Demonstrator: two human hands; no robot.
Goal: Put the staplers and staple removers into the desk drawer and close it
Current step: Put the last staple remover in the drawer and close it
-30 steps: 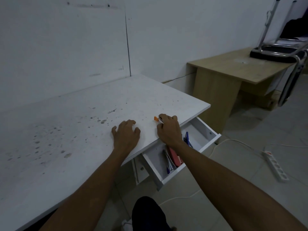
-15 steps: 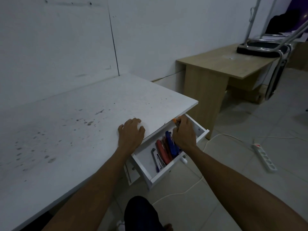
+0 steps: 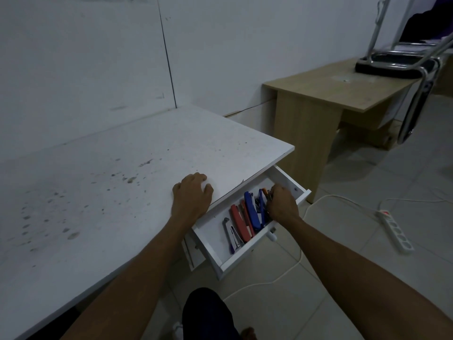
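Staplers sit in the open desk drawer [image 3: 247, 253], which is pulled out from under the white desk [image 3: 122, 180] at its near right corner. I count a blue stapler [image 3: 252, 212] lying lengthwise mid-drawer, a red stapler [image 3: 241, 225] just left of it and touching, and a silver-white stapler [image 3: 231, 233] with a purple tip further left, toward the drawer's front wall. More blue items sit right of the blue stapler, partly hidden under my right hand; I can't tell what they are.

My right hand [image 3: 282, 204] is down inside the drawer at its far right end, fingers curled around a small orange-tipped item [image 3: 266, 191]. Looks like a staple remover, but it's mostly hidden, so I can't confirm. Grip is closed on it; whether it's touching the drawer floor I can't tell.

My left hand [image 3: 192, 196] rests palm-down on the desk top near the front edge, just left of the drawer, fingers spread and holding nothing. Hands are apart, with the desk edge and drawer between them.

Desk top is stained with dark specks. On the tiled floor to the right lie a white power strip [image 3: 396, 233] and a white cable [image 3: 294, 268] running under the drawer. Beyond stands a wooden table [image 3: 331, 92] with an upturned chair [image 3: 392, 62] on it. My dark-clothed knee [image 3: 208, 315] shows at bottom centre.
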